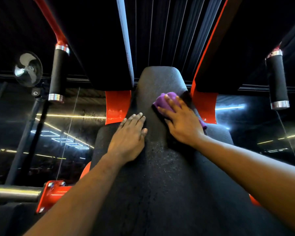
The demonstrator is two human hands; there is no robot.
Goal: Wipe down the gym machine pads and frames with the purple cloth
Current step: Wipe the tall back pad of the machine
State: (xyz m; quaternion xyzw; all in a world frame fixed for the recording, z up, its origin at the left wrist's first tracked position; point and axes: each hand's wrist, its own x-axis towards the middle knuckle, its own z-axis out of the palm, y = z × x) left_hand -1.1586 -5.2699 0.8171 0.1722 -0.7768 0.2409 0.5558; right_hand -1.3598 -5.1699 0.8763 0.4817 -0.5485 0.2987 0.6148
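Observation:
A long black back pad (pixel 160 176) of a gym machine fills the middle of the head view and narrows toward its rounded top. My right hand (pixel 182 121) presses the bunched purple cloth (pixel 169 100) flat against the pad's upper right side, fingers spread over it. A strip of the cloth shows again past my wrist at the right. My left hand (pixel 129 135) rests palm down on the pad's left side with straight fingers and holds nothing. Red frame plates (pixel 117 106) flank the pad just behind both hands.
Two black foam handles with chrome collars hang at the left (pixel 57 74) and the right (pixel 277 79) on red arms. A wall fan (pixel 28 68) sits far left. A chrome bar with a red bracket (pixel 53 195) juts in low left. Mirrors with light strips lie behind.

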